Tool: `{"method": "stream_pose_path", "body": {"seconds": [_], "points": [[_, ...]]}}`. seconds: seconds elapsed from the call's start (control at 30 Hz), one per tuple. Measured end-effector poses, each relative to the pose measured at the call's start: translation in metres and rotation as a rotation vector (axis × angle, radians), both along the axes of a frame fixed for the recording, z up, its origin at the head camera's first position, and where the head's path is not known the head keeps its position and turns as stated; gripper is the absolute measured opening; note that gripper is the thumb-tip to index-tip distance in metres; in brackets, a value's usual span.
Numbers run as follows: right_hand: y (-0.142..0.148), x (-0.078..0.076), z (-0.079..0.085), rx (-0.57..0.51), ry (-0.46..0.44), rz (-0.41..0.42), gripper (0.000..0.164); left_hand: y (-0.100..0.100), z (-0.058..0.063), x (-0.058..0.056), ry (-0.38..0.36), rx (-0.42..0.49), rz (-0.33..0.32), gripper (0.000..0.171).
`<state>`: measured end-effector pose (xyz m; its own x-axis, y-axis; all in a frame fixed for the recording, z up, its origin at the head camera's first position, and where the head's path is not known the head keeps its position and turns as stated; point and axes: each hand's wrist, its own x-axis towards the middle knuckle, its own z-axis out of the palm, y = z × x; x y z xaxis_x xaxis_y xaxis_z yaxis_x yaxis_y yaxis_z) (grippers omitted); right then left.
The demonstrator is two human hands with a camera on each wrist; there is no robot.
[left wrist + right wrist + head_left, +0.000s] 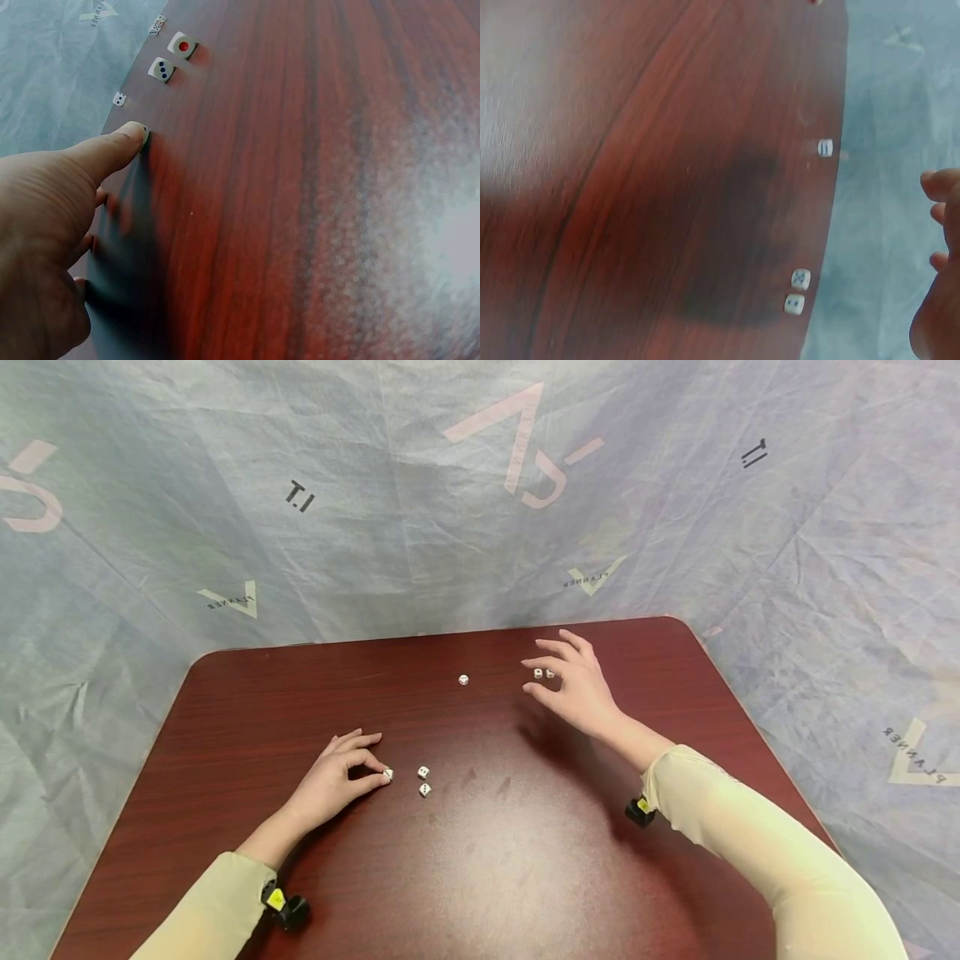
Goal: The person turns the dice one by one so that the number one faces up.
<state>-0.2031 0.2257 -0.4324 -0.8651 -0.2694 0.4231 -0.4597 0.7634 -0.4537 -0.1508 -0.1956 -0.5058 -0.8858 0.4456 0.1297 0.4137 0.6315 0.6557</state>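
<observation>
Die [388, 776] in left grip [330, 783], facing unclear

White dice [423, 772], dark or red pips [184, 46], red-brown wood-grained table [360, 868]

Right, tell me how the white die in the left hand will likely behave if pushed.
The white die is probably light, being small enough for the left hand to pinch. Its cube shape suggests sliding before rolling, though a sharp shove may tumble it. The glossy tabletop could let it slip easily.
</observation>
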Motion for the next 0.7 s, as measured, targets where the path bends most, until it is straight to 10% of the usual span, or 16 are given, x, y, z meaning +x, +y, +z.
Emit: {"method": "stream_pose_path", "body": {"seconds": [0.7], "points": [[-0.064,-0.025,-0.011,0.138,0.022,0.067,0.019,-0.001,-0.001,-0.001,-0.005,-0.002,0.005,0.008]]}}
